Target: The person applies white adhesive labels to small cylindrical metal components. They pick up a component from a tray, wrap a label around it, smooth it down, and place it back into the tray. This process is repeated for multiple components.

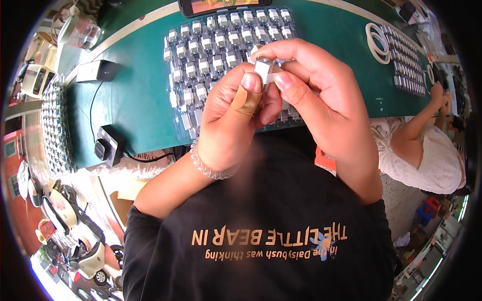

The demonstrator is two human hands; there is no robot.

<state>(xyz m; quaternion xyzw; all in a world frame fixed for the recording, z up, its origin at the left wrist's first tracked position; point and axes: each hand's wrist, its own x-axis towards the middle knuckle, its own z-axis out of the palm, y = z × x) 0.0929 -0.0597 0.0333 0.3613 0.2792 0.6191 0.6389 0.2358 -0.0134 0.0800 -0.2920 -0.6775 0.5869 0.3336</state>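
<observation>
Both hands meet over the near part of a clear plastic tray [182, 113]. Between them is a small silver block-shaped part [265, 67] with a white patch on its face. My left hand [223, 118] pinches it from the left; a tan bandage [245, 100] wraps that thumb, and a clear coil band circles the wrist. My right hand [326, 93] is closed on the part's right side, its thumb at a pale strip that runs across the part. The fingers hide the part's underside. Rows of similar silver parts with white patches [217, 65] fill the tray.
The tray lies on a green table [135, 55]. A phone [221, 7] stands behind it. At left are a black-and-white box [95, 71], a small black device [108, 145] with a cable and another filled tray [56, 125]. At right are white rings [377, 44], a filled tray [405, 65] and another person's arms [419, 120].
</observation>
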